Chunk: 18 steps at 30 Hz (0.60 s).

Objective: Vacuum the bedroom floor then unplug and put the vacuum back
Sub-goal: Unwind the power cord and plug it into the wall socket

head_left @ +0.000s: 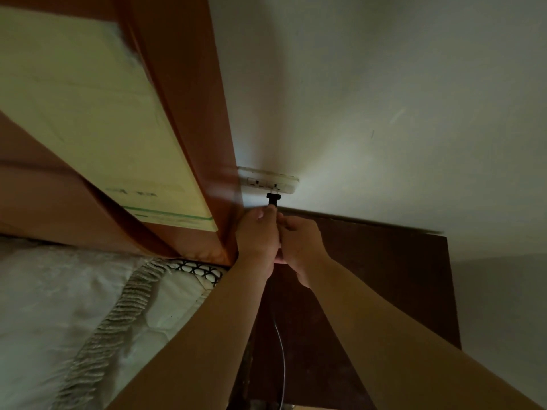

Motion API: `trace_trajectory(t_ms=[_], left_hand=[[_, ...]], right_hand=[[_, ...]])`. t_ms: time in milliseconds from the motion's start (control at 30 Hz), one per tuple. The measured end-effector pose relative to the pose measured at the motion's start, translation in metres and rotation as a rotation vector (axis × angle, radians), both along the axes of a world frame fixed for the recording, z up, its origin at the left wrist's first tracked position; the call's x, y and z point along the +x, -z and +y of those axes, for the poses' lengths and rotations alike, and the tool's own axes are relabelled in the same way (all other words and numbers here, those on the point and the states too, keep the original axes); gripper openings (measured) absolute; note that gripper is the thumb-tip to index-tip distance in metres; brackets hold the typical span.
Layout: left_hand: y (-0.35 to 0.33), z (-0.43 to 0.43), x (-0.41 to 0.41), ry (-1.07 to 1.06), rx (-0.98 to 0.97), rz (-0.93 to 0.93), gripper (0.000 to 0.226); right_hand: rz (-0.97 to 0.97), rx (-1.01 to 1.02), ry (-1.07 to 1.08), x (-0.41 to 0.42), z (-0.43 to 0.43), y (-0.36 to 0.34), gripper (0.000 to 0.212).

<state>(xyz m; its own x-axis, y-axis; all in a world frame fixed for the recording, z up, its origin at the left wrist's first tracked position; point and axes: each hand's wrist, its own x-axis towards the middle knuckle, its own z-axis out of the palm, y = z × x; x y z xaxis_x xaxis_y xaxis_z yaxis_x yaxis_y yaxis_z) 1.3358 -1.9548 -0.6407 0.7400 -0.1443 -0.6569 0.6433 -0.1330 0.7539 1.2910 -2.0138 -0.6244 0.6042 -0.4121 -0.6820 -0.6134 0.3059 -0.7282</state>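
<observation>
At white oblong socket (pixel 268 181): left hand (pixel 257 235) pinches black plug (pixel 271 198); right hand (pixel 302 241), cord (pixel 281 350).

- Centre frame: left hand (pixel 257 236) pinches black plug (pixel 271 198), prongs showing at white wall socket (pixel 268 181).
- Right hand (pixel 302 244) curled against left; grip hidden.
- Cord (pixel 281 350) hangs bottom centre.
- Bed (pixel 59 291) lower left.

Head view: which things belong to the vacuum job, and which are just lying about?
Job: plug, cord, socket, left hand, right hand.
Lying about: bed, headboard, cream panel, nightstand.
</observation>
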Motion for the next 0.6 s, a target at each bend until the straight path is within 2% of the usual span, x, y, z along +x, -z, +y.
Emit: trace_trajectory(t_ms=[167,333,400,600], left_hand=[[0.007,-0.001,0.001,-0.046,0.001,-0.002,0.028],[0.012,-0.003,0.005,0.028,-0.042,0.044,0.03],[0.012,-0.004,0.006,0.007,-0.057,0.057,0.033],[0.028,-0.001,0.011,0.031,-0.014,0.007,0.036]], right_hand=[[-0.001,-0.06,-0.054,0.002,0.001,0.003,0.021],[0.012,-0.064,-0.038,-0.002,-0.008,0.003,0.023],[0.007,-0.073,-0.041,-0.002,-0.013,0.001,0.017],[0.016,-0.191,-0.02,0.003,-0.025,-0.004,0.013]])
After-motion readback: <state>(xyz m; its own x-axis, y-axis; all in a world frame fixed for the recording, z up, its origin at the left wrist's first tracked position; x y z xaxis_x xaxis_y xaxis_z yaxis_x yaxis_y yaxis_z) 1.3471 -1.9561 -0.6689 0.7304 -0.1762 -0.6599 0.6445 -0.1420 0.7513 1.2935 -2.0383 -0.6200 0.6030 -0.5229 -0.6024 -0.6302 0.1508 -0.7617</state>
